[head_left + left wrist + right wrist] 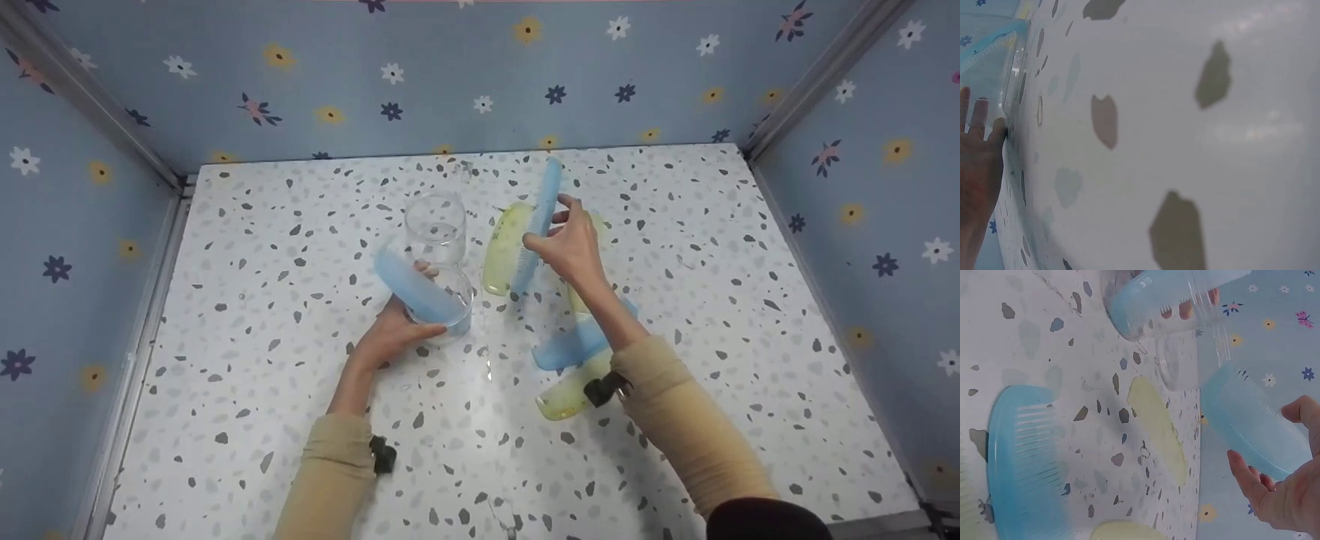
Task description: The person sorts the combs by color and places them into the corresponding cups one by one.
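Observation:
My left hand grips a clear plastic cup, thumb on the near side and fingertips showing beyond it. A blue comb leans inside that cup, its upper end sticking out to the left. In the right wrist view my right hand pinches another blue comb between thumb and fingers, above the table. Below that comb lies a yellow-green comb. A second clear cup stands just behind the gripped one.
Under and beside my right forearm lie a blue comb and a yellow-green comb; another yellow-green comb is partly hidden by the arm. The speckled white table is enclosed by flowered blue panels behind and at the sides.

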Demonstrator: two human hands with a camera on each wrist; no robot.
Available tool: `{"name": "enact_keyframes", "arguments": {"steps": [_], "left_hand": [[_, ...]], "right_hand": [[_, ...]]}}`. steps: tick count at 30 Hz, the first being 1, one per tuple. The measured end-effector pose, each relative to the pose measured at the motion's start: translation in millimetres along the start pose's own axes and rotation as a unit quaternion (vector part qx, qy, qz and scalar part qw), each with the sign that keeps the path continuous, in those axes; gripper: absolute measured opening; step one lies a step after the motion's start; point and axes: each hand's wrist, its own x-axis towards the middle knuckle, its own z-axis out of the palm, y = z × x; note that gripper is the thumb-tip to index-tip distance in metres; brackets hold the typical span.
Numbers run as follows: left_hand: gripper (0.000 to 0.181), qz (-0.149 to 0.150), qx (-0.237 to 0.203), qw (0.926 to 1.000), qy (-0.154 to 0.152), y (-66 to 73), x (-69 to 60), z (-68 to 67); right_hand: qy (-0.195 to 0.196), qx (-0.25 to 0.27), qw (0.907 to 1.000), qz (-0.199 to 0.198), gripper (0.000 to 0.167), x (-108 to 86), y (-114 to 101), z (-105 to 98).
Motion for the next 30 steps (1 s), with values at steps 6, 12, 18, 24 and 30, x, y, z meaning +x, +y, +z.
{"name": "enact_keyframes", "arguments": {"steps": [6,12,18,24,30], "left_hand": [[0.112,0.004,-0.002,1.0,0.004,0.0,-0.9,-0.7],[0.11,0.003,-0.002,1.0,0.003,1.1,-0.8,0.4],[0.111,-0.019,-0.003,0.9998,0.002,1.8,0.0,0.5],[0.111,-0.034,0.004,0.9994,-0.001,3.1,0.6,0.4],[0.112,-0.032,0.018,0.9993,0.005,2.6,-2.8,0.4]], "right_hand": [[0.029,0.042,0.9973,-0.054,0.088,-8.8,-17,7],[0.042,0.07,0.9916,-0.1,0.088,-17.0,-31,16],[0.042,0.106,0.984,-0.137,0.087,-24.6,-41,25],[0.031,0.138,0.9751,-0.171,0.086,-31.3,-50,32],[0.014,0.139,0.9691,-0.203,0.087,-39.1,-54,43]]}}
